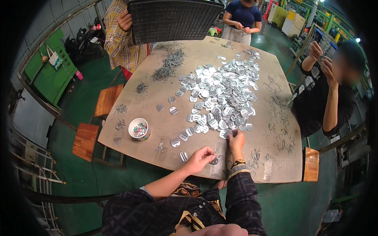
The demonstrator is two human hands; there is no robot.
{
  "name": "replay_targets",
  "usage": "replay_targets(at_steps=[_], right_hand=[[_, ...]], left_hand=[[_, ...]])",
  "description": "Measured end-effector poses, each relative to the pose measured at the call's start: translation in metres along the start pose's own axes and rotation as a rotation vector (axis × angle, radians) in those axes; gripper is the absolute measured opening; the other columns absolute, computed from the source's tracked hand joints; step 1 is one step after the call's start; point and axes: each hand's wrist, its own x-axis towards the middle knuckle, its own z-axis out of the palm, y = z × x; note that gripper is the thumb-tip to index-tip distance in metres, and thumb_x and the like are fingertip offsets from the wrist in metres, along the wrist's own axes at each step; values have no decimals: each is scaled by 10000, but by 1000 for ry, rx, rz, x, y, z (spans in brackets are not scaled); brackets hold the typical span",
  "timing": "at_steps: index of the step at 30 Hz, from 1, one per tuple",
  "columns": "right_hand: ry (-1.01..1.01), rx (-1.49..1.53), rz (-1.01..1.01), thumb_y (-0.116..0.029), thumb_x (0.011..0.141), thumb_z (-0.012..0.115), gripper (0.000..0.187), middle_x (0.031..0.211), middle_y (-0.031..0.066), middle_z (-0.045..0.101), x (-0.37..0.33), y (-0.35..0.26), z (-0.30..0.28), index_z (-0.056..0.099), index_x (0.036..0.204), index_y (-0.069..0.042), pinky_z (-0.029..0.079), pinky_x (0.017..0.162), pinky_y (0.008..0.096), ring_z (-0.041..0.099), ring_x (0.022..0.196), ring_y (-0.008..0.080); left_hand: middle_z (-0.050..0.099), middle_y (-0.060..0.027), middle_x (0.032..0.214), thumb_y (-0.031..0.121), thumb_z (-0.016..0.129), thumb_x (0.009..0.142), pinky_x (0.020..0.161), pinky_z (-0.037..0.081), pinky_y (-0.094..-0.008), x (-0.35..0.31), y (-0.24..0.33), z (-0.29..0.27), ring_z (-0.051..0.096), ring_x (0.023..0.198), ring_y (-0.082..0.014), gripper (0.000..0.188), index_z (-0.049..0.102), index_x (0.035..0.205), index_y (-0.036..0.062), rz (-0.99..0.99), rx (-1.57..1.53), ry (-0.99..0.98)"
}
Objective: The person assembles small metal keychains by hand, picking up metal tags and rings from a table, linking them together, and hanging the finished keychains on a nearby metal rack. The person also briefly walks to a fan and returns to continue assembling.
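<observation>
A large heap of silvery slotted metal plates (224, 90), like strap buckles, lies on the brown-topped table (161, 118). My right hand (236, 143) is at the heap's near edge, its fingers closing on a slotted metal plate (223, 134). My left hand (200, 160) is closed in a pinch close to the table's front edge. A small dark piece (214, 161) shows at its fingertips, too small to make out. Left of that hand lies a single slotted plate (184, 156), with a short row of others leading back to the heap.
A paper cup (139, 129) of small coloured bits stands at the left. Thin wire-like rings lie in clumps (169, 65) and at the right (279, 114). A person in plaid holds a black tray (173, 21) over the far edge. Two other people work around the table.
</observation>
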Motion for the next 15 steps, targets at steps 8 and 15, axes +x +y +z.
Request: replay_targets(at_steps=[8, 15], right_hand=[[-256, 869, 214, -18, 793, 720, 154, 727, 62, 654, -45, -49, -56, 634, 902, 47, 506, 510, 230, 603, 592, 101], [-213, 926, 150, -8, 793, 718, 152, 726, 62, 661, -71, -72, -80, 639, 910, 46, 497, 522, 215, 595, 593, 84]], left_hand=[[628, -34, 910, 33, 589, 907, 748, 468, -231, 12, 9, 1, 557, 821, -67, 74, 526, 937, 9, 71, 46, 56], [626, -38, 840, 27, 619, 876, 725, 471, -250, 22, 16, 16, 574, 789, -90, 88, 537, 879, -5, 178, 197, 45]])
